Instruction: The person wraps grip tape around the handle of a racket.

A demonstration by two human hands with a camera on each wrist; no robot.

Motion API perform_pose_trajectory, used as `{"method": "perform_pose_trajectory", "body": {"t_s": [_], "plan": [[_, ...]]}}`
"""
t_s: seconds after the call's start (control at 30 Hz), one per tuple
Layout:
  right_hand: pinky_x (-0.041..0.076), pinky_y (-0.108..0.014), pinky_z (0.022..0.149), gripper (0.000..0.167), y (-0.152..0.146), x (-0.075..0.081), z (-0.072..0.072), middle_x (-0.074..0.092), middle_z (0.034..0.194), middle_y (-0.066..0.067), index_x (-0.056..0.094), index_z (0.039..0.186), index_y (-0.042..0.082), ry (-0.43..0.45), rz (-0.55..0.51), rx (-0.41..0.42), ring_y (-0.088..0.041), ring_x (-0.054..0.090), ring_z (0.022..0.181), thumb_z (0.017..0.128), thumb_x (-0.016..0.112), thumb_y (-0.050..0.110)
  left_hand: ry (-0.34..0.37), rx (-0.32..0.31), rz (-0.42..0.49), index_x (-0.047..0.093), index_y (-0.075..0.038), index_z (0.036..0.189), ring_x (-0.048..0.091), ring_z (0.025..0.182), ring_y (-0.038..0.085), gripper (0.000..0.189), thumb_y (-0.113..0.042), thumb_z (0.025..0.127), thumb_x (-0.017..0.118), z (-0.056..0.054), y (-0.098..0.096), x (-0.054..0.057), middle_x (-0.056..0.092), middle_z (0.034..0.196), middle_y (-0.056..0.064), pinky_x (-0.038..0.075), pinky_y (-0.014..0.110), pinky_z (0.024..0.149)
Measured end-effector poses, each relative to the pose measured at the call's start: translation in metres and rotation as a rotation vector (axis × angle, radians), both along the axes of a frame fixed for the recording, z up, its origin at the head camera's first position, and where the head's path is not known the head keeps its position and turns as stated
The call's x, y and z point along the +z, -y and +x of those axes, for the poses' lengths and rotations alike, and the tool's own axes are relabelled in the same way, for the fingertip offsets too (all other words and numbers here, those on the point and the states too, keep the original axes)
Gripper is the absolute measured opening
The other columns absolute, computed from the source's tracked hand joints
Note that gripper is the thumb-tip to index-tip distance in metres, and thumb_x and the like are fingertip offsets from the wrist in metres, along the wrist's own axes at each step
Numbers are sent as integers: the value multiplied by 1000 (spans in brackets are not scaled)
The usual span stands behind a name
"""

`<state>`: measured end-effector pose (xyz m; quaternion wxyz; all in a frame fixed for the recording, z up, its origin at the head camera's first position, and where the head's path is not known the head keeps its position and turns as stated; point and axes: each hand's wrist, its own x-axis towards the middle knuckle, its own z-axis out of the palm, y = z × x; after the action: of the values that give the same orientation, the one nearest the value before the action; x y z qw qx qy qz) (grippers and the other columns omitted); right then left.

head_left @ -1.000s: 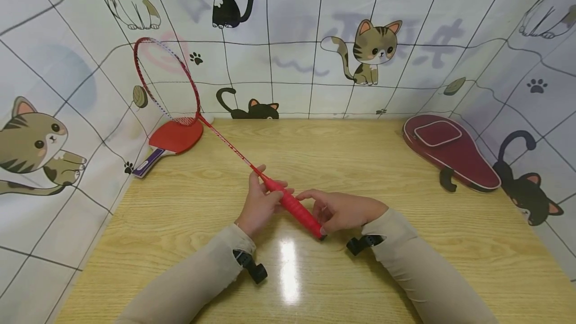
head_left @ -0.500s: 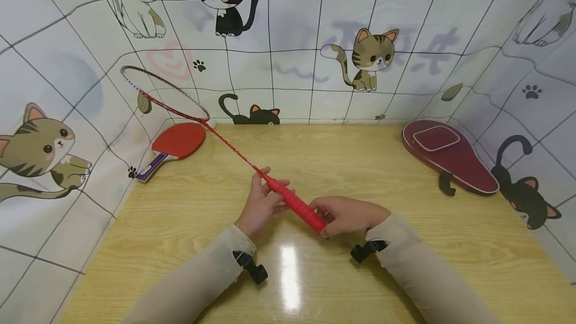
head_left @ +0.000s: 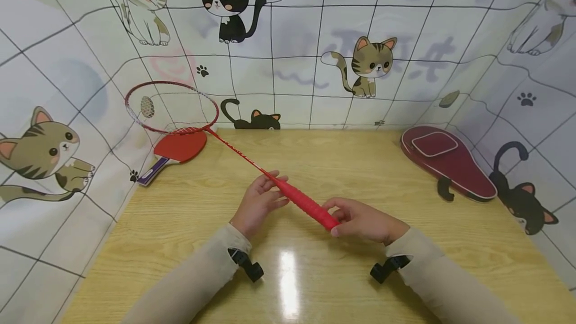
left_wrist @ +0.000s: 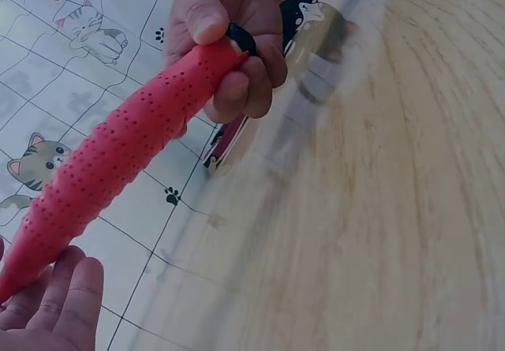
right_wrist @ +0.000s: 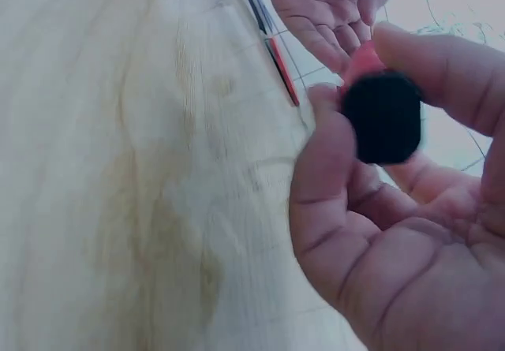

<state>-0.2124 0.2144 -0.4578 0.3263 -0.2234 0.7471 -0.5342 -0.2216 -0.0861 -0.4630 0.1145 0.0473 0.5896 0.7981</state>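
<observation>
A red badminton racket (head_left: 310, 205) slants across the head view, its strung head up at the back left and its dotted red grip toward me. The right hand (head_left: 366, 221) pinches the grip's lower end between thumb and fingers. Its black butt cap (right_wrist: 384, 118) faces the right wrist camera. Near the top of the grip, the left hand (head_left: 257, 203) lies palm up with fingers extended under the handle. In the left wrist view, these straight fingers (left_wrist: 67, 300) touch the grip's narrow end.
A red table tennis bat (head_left: 182, 146) with a purple-sided handle lies at the back left, partly behind the racket head. A dark red bat case (head_left: 445, 161) lies at the back right of the wooden table (head_left: 202, 264). Cat-printed cloth walls stand behind and at both sides.
The racket has turned about its shaft; its head went from steeply raised, through nearly edge-on, to a flatter oval. The right hand shifted right with the grip, and the left thumb came off the handle.
</observation>
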Motion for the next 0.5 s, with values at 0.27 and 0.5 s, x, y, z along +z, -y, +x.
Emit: {"method": "perform_pose_trajectory", "body": {"t_s": [0.27, 0.5], "plan": [[54, -32, 78, 46, -23, 5, 11, 66, 119, -28, 54, 139, 7, -1, -29, -83, -25, 64, 93, 97, 74, 11, 41, 102, 109, 28, -8, 158, 63, 132, 30, 55, -9, 109, 54, -14, 9, 21, 49, 159, 12, 53, 40, 108], [58, -34, 83, 45, -53, 3, 18, 64, 125, -20, 54, 142, 4, -20, -55, -114, -31, 64, 104, 100, 70, 9, 89, 415, 370, 17, -19, 159, 62, 132, 30, 54, -44, 114, 36, -48, 50, 42, 43, 159, 10, 48, 38, 114]]}}
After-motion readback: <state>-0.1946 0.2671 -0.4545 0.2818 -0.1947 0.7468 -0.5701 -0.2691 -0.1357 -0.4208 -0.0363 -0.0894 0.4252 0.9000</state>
